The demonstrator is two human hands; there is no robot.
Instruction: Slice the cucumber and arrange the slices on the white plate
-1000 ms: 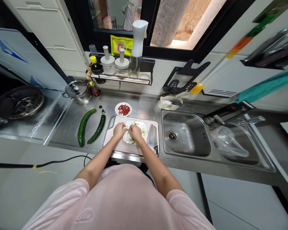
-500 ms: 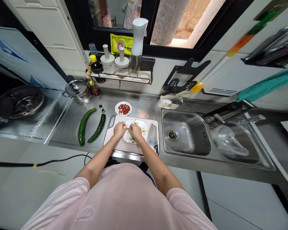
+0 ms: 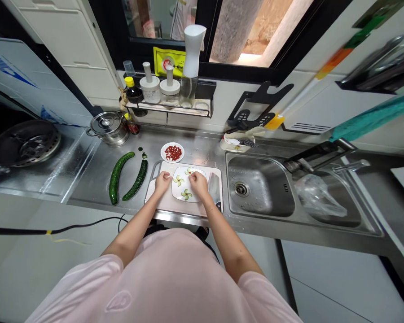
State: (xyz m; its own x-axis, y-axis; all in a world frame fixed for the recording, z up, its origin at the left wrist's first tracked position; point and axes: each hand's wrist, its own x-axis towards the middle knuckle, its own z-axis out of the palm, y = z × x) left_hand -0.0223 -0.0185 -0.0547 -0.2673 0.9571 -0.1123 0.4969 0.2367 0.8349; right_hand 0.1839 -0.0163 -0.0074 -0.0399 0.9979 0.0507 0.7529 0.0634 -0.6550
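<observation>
Left hand (image 3: 162, 183) pinched narrow, plate (image 3: 176, 193) just right of it. Right hand (image 3: 199, 183) pinched above plate, knife (image 3: 214, 186) beside it. Contents: can't tell.

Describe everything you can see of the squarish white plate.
The squarish white plate has rounded corners and looks like smooth ceramic. It lies flat on the cutting board, left of the knife. Pale, green-edged slices form pinwheels on it, with touches of red. The right hand hides part of its right side; the left hand is by its left edge. Contact is unclear.
</observation>
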